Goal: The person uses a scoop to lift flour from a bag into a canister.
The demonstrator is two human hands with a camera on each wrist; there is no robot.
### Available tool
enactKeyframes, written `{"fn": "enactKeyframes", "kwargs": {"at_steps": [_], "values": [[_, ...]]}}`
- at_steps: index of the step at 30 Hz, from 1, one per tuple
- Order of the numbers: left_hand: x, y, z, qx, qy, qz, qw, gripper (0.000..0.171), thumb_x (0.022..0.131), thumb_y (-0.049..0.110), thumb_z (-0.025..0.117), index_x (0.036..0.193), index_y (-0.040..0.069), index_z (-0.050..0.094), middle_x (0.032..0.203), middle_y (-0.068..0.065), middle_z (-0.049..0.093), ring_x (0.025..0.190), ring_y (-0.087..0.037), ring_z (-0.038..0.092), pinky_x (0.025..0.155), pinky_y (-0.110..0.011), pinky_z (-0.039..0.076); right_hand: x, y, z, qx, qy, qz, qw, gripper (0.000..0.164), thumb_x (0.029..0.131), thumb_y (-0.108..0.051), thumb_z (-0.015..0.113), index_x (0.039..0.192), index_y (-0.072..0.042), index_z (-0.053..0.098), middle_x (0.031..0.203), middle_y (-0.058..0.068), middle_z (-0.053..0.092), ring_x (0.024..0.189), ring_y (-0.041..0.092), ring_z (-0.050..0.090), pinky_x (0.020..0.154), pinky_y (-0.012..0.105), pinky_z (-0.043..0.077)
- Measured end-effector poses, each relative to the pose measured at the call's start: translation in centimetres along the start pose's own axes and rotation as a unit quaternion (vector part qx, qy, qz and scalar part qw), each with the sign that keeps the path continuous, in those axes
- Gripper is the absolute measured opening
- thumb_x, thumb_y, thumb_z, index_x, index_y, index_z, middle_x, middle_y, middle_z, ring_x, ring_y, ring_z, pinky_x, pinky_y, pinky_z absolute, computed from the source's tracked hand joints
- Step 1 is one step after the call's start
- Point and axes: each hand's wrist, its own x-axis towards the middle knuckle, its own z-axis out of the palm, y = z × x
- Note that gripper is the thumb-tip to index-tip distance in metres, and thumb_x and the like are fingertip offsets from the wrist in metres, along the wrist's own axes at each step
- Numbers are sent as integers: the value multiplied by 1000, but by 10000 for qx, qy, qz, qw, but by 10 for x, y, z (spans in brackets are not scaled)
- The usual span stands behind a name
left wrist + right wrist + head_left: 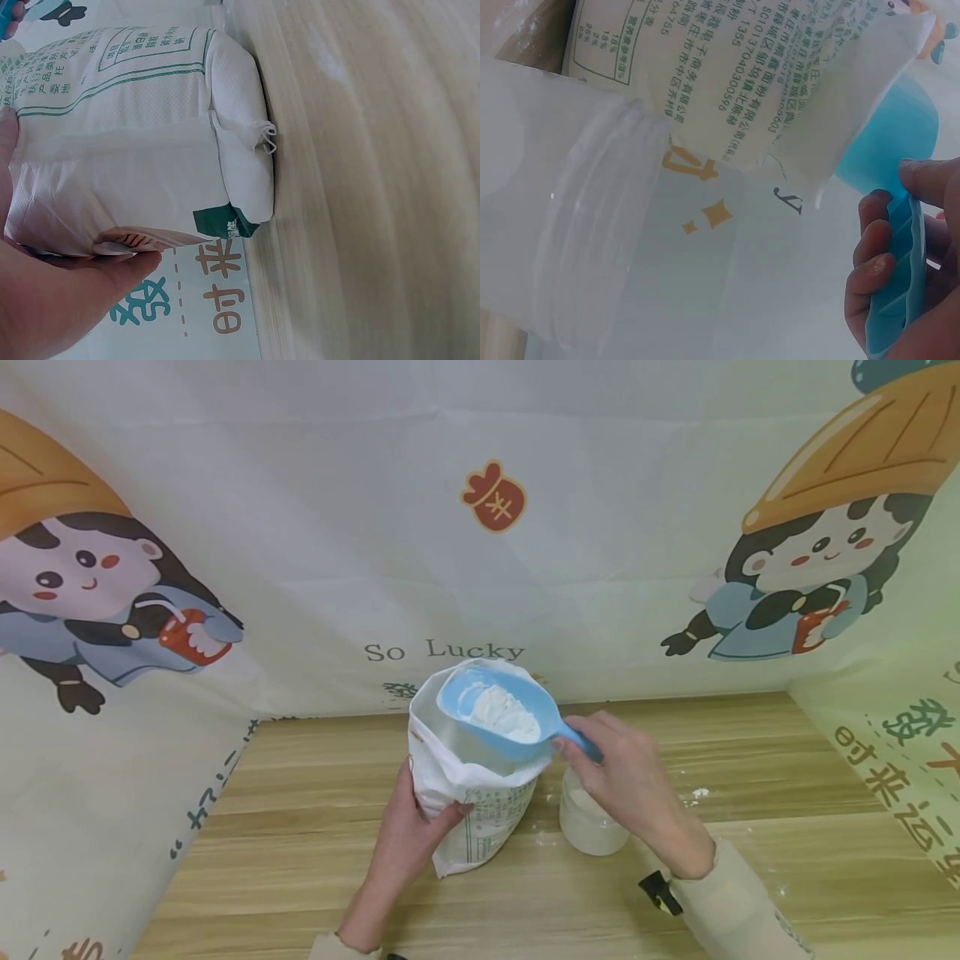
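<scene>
My left hand (414,831) grips the side of a white woven flour bag (491,822) that stands upright with its top open. In the left wrist view the bag's sewn bottom edge (244,142) meets the table. Above the bag's mouth, my right hand (633,777) holds a blue scoop (528,689) by its ridged handle (900,270). White powder (504,714) lies in the scoop. Just right of the bag is a clear plastic jar (592,831) with a threaded neck (592,225) and pale contents, partly hidden by my right hand.
Powder specks (701,793) dot the wood-grain table (300,827) right of the jar. A printed cloth (337,527) with cartoon figures closes off the back and both sides. A dark strap (660,893) shows at the right sleeve.
</scene>
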Motion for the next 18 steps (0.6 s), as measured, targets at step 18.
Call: {"fn": "enactKeyframes", "kwargs": {"at_steps": [18], "values": [[-1,0,1,-27,-14,-63,10000,93,82,18,88,157,12,34,129,-14,63,113,-32,64,94,-51,53,-7,8,-29,-200,302,172,9992,22,87,-7,81,106,2,75,92,8,74,72,17,65,61,37,57]]}}
